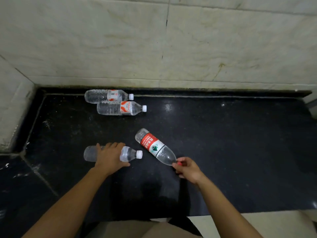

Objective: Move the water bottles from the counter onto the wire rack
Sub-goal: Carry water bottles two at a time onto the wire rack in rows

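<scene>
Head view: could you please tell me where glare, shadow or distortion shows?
Head view: glare spots on the black counter; a soft shadow darkens its near middle; the wall joints lean slightly, from the wide lens; the red-label bottle is sharp.

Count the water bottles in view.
4. Two by the back wall: rear bottle, front bottle. Left hand grips the near bottle; right hand pinches the red-label bottle by its cap. None look hidden.

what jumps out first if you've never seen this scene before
Both hands are on bottles at the near middle of the black counter: the left hand grips a clear bottle, and the right hand pinches the cap end of a red-labelled bottle. Near the wall lie a rear bottle and a nearer bottle, both orange-labelled, caps pointing right.
</scene>
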Demonstrator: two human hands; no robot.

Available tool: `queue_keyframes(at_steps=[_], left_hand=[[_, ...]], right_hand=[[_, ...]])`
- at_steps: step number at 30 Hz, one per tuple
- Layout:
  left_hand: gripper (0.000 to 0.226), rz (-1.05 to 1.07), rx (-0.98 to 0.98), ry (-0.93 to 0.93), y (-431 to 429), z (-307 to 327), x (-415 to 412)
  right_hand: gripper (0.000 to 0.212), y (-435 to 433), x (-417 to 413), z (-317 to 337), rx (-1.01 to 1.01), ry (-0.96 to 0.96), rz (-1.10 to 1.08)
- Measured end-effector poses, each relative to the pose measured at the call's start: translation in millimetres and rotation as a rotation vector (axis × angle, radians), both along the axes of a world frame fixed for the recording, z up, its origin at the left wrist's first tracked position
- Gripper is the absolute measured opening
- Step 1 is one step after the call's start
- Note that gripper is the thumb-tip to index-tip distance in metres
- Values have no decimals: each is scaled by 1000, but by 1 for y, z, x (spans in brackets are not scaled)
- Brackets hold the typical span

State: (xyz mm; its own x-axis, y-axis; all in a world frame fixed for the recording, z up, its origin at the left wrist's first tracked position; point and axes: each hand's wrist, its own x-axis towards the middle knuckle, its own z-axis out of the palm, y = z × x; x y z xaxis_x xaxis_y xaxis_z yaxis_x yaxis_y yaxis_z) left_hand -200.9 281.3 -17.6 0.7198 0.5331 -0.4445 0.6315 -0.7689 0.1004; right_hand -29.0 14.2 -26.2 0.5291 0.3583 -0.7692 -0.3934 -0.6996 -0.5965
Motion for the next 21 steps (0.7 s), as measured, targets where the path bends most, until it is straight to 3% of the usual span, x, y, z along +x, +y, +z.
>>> queue_keyframes(at_steps=[5, 8, 11, 15, 17, 21], left_hand=[[63, 517, -370, -566, -15, 45, 7], [57, 736, -588, -800, -19, 60, 3], [43, 833, -762, -869, -22, 64, -3], [57, 713, -808, -843, -22, 64, -8], [59, 666, -824, -829, -23, 68, -9], [31, 690, -813, -877, -25, 86, -7]], right_hand=[[23, 13, 29, 44, 110, -191, -51], [27, 35, 41, 83, 156, -426, 105], [29, 55, 45, 118, 176, -573, 380], [33, 69, 42, 133, 104, -646, 683], [35, 68, 38, 132, 93, -634, 680], [33, 59, 27, 126, 133, -699, 616]])
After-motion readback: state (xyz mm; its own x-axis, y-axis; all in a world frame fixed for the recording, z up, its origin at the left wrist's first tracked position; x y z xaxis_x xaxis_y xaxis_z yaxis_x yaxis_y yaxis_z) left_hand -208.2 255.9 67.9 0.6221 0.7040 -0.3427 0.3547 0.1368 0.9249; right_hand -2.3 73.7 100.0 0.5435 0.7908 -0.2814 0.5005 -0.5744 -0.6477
